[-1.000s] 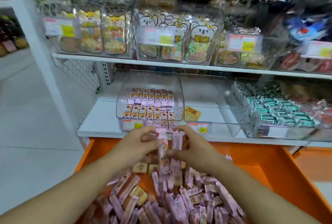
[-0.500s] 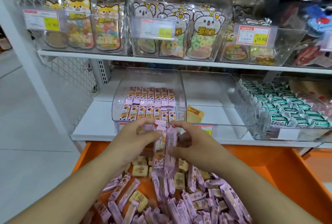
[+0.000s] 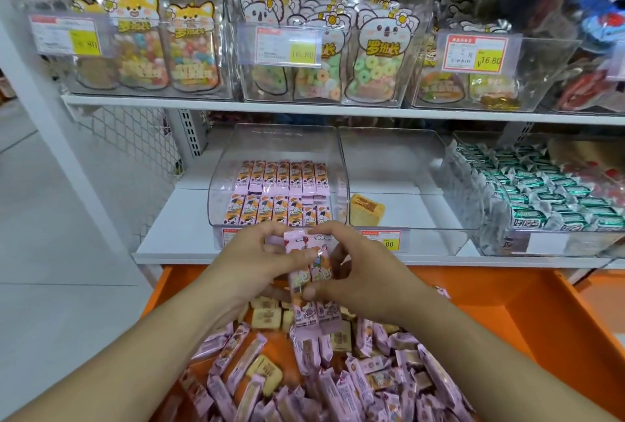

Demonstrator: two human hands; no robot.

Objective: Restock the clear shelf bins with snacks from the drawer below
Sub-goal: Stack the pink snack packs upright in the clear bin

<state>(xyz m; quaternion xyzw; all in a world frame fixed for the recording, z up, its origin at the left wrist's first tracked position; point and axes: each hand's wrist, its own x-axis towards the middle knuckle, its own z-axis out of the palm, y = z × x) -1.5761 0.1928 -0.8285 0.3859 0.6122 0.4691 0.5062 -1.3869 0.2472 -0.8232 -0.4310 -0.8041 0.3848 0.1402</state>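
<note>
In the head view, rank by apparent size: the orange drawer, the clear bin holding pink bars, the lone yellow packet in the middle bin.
1. Orange drawer, though it lies nearest the camera and is partly cut off.
2. Clear bin with pink bars.
3. Yellow packet, clearly smallest.

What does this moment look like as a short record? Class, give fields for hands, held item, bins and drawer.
Left hand: grips pink snack bars
Right hand: grips the same bars
Left bin: two neat rows of pink bars
Middle bin: one yellow packet
Right bin: green-wrapped snacks
Drawer: orange, open, pink and yellow snacks loose inside
</note>
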